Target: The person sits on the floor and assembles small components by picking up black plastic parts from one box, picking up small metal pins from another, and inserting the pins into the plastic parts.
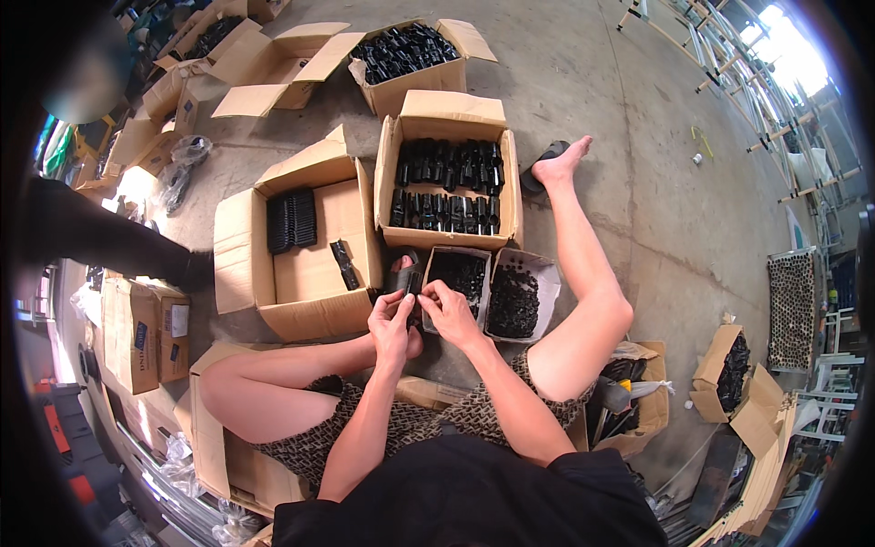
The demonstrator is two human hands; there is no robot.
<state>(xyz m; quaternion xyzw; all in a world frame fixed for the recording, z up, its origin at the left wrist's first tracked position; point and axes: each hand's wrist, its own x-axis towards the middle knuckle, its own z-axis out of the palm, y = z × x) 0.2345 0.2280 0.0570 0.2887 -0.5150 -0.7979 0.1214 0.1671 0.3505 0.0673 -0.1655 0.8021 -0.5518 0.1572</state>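
My left hand point(390, 326) holds a short black plastic part point(412, 284) upright between thumb and fingers, in front of my crossed leg. Touching its near side is my right hand point(447, 314), thumb and fingertips pinched together; whatever sits in them is too small to make out. Just beyond the hands are two shallow trays, a left tray point(456, 249) and a right tray point(540, 266), both with small black pieces. At the left an open carton point(310, 319) contains a stack of black parts point(292, 221) and one loose black part point(344, 264).
Farther ahead, a carton point(453, 108) holds black parts in two rows. Behind it stands a carton full of black parts point(408, 53). Closed cartons point(132, 333) are at the left, metal frames point(729, 73) at the far right. My bare legs flank the trays.
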